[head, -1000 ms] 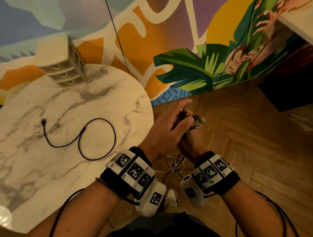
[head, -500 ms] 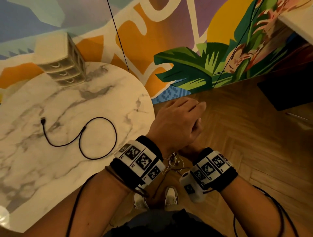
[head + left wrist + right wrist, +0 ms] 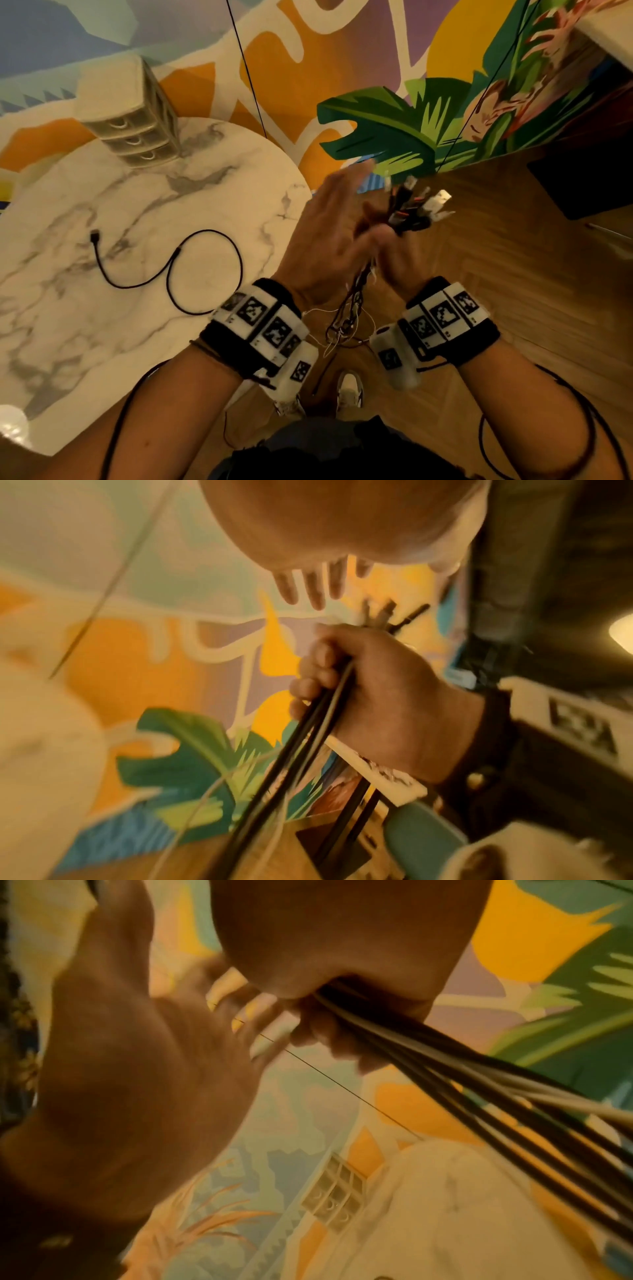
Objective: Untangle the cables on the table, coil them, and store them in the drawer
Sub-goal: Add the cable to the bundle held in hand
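My right hand (image 3: 390, 253) grips a bundle of black and white cables (image 3: 414, 209) in a fist, out over the floor to the right of the table. Their plugs fan out above the fist. The rest hangs as a tangle (image 3: 346, 318) between my wrists. My left hand (image 3: 329, 219) is beside the bundle, blurred, with its fingers straight and holding nothing. In the left wrist view the fist (image 3: 377, 696) is closed round the cables (image 3: 308, 739). One black cable (image 3: 171, 270) lies in a loose loop on the marble table (image 3: 102, 342). A small drawer unit (image 3: 137, 130) stands at the table's far edge, its drawers closed.
A painted wall runs behind the table, and two thin black cords (image 3: 246, 68) hang down it. A wooden floor lies under my hands, and my shoes (image 3: 349, 390) are below. A dark object (image 3: 582, 181) sits on the floor at the right.
Half a second ago my left hand lay flat over the right hand and covered the plugs. It has since come off to the left, and the plugs show again.
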A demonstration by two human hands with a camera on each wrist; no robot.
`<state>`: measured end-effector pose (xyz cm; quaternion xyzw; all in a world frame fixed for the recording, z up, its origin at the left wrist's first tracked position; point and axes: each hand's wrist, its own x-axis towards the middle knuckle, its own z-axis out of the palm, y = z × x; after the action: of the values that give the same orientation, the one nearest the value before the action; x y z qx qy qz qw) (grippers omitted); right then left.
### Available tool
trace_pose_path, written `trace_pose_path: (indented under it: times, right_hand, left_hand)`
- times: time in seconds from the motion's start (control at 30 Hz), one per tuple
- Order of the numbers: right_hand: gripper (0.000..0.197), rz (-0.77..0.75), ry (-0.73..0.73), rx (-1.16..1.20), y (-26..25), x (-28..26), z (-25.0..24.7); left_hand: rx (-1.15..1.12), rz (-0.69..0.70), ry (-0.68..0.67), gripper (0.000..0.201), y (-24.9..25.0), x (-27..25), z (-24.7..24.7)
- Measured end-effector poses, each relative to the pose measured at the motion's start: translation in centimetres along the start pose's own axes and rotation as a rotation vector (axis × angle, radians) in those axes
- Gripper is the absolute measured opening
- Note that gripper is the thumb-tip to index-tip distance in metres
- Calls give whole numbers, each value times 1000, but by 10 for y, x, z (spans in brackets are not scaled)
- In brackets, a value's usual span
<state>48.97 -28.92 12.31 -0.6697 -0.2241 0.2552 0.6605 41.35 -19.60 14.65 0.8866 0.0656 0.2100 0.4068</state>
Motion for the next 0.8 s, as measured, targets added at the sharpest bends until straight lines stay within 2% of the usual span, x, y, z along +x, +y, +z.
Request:
trace_pose_path:
  times: [0.03, 0.07, 0.1, 0.2, 0.27, 0.33, 0.4, 0.47, 0.53, 0.6, 0.67, 0.8]
  right_hand:
    - [25, -39, 50, -43, -5, 4, -1]
    - [22, -65, 78, -87, -9, 7, -2]
    - [19, -92, 66, -115, -14, 8, -3]
    - [27, -119, -191, -265, -26, 7, -1]
    - [29, -153, -292, -357, -37, 6, -2]
    - [28, -90, -306, -250, -47, 12, -11]
    - [33, -38, -335, -94, -45, 18, -28]
    - [34, 23, -447, 33, -32, 17, -37]
    - [18, 76, -550, 39, -14, 9, -32]
    - [11, 114, -548, -119, 6, 4, -18]
    - [25, 124, -447, -247, 32, 10, -5]
    - [37, 154, -263, -320, 77, 25, 7]
  left_hand:
    - [-118, -139, 15, 60, -4, -3, -2]
    - [-194, -275, -23, 57, -9, -5, -3]
    - [-238, -344, -105, 52, -10, -4, -2]
    - [-245, -328, -310, 47, 0, 4, 4]
    - [-208, -447, -365, 50, 11, 16, 6]
    - [-302, -523, -329, 43, 15, 26, 10]
    - [-457, -465, -265, 29, 19, 31, 11]
    - [-556, -456, -198, 11, 19, 34, 10]
    - [-666, -521, -153, 41, 23, 38, 5]
    - [-736, -493, -163, 54, 29, 43, 0]
    - [-580, -416, -188, 55, 33, 46, -5]
    - [5, -292, -266, 42, 40, 48, -23]
